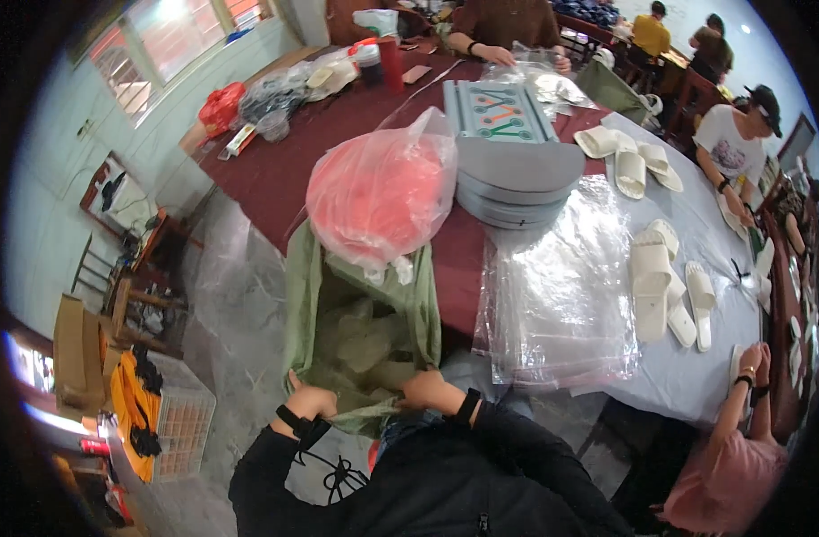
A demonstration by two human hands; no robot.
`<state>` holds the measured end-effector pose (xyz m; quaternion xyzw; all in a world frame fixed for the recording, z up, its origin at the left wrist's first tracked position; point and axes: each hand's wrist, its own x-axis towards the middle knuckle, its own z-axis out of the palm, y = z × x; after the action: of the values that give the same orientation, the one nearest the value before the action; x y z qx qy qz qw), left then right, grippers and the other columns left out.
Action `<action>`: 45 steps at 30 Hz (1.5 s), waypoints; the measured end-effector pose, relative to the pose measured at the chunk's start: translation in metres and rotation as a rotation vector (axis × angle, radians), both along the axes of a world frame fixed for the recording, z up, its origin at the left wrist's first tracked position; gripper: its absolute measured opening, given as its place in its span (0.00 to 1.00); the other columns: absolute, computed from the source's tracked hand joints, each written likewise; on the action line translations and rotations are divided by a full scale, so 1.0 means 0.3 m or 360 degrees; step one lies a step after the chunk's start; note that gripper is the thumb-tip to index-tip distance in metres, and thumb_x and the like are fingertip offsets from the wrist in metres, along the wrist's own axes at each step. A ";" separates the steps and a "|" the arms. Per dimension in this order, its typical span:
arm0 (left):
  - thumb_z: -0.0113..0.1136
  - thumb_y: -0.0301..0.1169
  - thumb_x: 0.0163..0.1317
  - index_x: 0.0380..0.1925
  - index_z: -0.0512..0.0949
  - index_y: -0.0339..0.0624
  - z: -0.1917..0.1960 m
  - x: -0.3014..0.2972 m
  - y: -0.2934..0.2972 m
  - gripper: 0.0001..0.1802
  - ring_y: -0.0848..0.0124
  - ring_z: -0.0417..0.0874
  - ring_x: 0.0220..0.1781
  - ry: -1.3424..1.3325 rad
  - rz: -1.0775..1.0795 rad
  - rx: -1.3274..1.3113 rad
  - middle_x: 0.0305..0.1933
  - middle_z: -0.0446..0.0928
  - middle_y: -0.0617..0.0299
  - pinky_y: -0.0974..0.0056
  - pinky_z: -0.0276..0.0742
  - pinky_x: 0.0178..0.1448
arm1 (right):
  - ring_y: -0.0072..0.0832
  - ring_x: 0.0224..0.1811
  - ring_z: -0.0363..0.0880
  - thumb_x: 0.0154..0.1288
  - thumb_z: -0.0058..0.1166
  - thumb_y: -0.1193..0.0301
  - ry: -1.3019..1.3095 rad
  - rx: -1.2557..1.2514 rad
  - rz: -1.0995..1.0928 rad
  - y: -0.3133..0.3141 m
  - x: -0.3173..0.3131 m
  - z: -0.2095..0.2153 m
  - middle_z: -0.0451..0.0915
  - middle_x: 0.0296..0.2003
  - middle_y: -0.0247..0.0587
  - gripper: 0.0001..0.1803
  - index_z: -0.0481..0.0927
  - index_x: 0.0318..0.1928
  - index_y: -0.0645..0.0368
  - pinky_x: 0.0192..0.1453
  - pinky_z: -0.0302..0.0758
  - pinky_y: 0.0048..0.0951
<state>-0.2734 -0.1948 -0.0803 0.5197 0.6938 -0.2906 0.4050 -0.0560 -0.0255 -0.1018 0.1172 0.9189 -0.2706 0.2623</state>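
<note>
At the near edge of a long dark-red table [284, 170], a large olive-green cloth sack [356, 331] is held open at its mouth, hanging down from the table edge toward the grey floor. The left hand [309, 400] is closed on the sack's left rim and the right hand [424, 390] is closed on the right rim, the two hands set near each other with the cloth bunched between them. Paler contents are seen inside the sack, though their kind cannot be told. A clear plastic bag of red material [382, 192] rests on the sack's upper end at the table edge, touching it. Just beside it, a stack of grey rounded flat pieces [517, 183] is piled, and a sheet pile of clear plastic bags [557, 286] lies to the right, with white slippers [660, 277] spread on the pale cloth beyond. Judged from this view, the step is best done with both rims kept firmly gripped and drawn apart, so that the mouth is held wide and the cloth is not allowed to sag shut. The red bag above is best watched, since it could slide down.
</note>
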 end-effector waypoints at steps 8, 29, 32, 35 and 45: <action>0.54 0.55 0.56 0.43 0.78 0.39 0.178 0.177 0.397 0.29 0.52 0.81 0.35 0.0346 -0.0014 0.0962 0.32 0.80 0.50 0.48 0.73 0.42 | 0.44 0.36 0.80 0.56 0.46 0.41 0.0228 0.0121 -0.0292 0.079 0.175 0.097 0.81 0.28 0.48 0.32 0.83 0.29 0.59 0.40 0.74 0.43; 0.54 0.41 0.59 0.53 0.72 0.52 -0.086 0.822 0.867 0.21 0.52 0.62 0.63 -0.0634 -0.0857 0.2375 0.61 0.64 0.50 0.46 0.55 0.66 | 0.41 0.56 0.68 0.56 0.55 0.66 0.1273 0.1884 -0.2518 0.810 1.107 0.253 0.73 0.48 0.47 0.28 0.66 0.57 0.57 0.60 0.62 0.44; 0.54 0.41 0.59 0.53 0.72 0.52 -0.085 0.808 0.873 0.22 0.52 0.62 0.64 -0.0630 -0.0870 0.2338 0.61 0.64 0.50 0.46 0.54 0.67 | 0.39 0.56 0.68 0.54 0.56 0.65 0.0790 0.1932 -0.2502 0.877 1.111 0.229 0.74 0.47 0.44 0.29 0.67 0.57 0.56 0.63 0.57 0.50; 0.54 0.41 0.58 0.54 0.72 0.52 -0.094 0.817 0.873 0.22 0.52 0.61 0.64 -0.0646 -0.0873 0.2353 0.61 0.63 0.50 0.46 0.54 0.67 | 0.37 0.55 0.69 0.52 0.57 0.66 0.0612 0.1864 -0.2676 0.935 1.096 0.205 0.75 0.44 0.41 0.27 0.70 0.54 0.53 0.62 0.56 0.51; 0.53 0.41 0.60 0.54 0.70 0.51 -0.077 0.817 0.859 0.22 0.51 0.61 0.63 -0.0648 -0.0877 0.2280 0.61 0.62 0.49 0.46 0.55 0.66 | 0.28 0.41 0.74 0.58 0.48 0.80 0.2901 0.1065 -0.2692 0.932 1.065 0.416 0.75 0.39 0.38 0.13 0.69 0.45 0.57 0.44 0.71 0.25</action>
<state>-0.0284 0.0628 -0.1035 0.8498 0.4706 0.2374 0.0044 0.2634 0.2540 0.0231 0.4938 0.4286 -0.0914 -0.7511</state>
